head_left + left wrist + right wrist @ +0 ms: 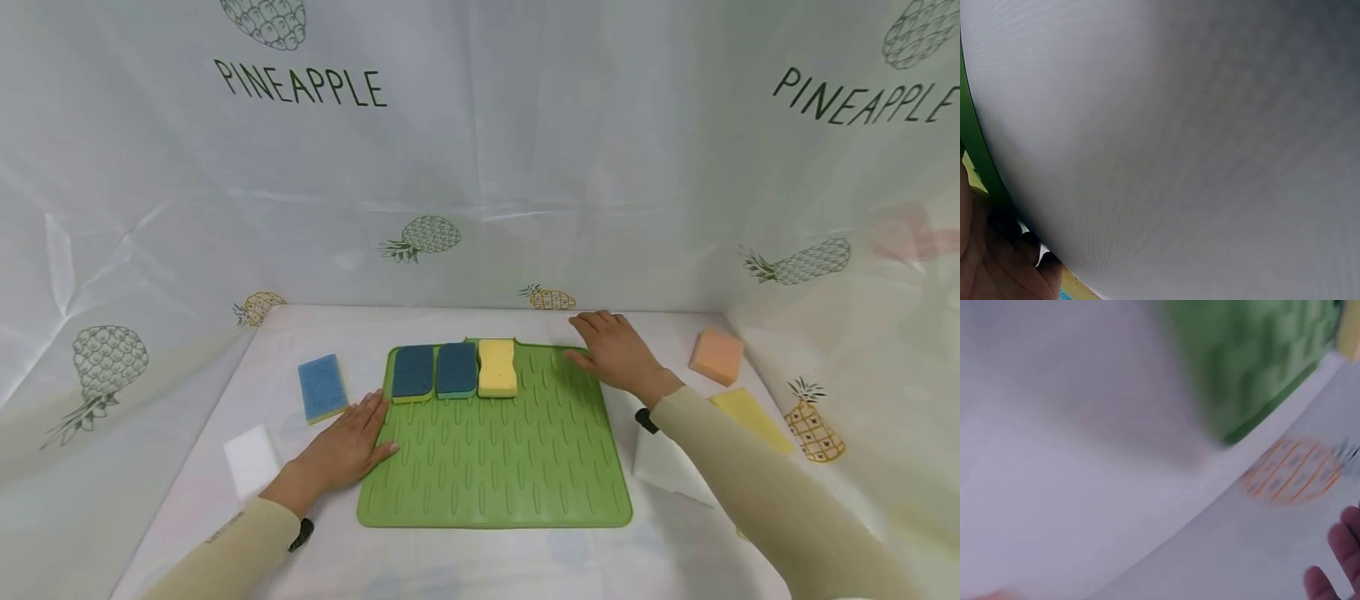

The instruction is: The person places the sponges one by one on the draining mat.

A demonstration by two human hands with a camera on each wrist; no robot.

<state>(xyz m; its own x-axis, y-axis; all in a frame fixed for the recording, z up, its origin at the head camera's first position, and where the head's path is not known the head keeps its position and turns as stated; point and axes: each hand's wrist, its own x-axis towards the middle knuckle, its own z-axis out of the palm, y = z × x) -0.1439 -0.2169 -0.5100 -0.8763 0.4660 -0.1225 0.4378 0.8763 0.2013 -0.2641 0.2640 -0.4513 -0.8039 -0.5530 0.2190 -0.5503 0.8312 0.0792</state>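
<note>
A green ridged mat (pixel 495 467) lies in the middle of the white table. Along its far edge stand two blue sponges (pixel 413 372) (pixel 457 369) and a yellow sponge (pixel 497 367) side by side. My left hand (pixel 347 446) rests flat on the mat's left edge, fingers straight, holding nothing. My right hand (pixel 613 346) hovers over the mat's far right corner, fingers spread and relaxed, empty. The left wrist view shows white cloth, a strip of green mat (pixel 979 156) and part of my hand (pixel 991 262). Blurred in the right wrist view are the mat (pixel 1254 362) and my fingertips (pixel 1341 556).
Off the mat lie a blue sponge (pixel 322 387) and a white sponge (pixel 252 459) at the left, an orange sponge (pixel 717 356), a yellow sponge (pixel 752 419) and a white piece (pixel 667 471) at the right. Pineapple-print cloth walls enclose the table on three sides.
</note>
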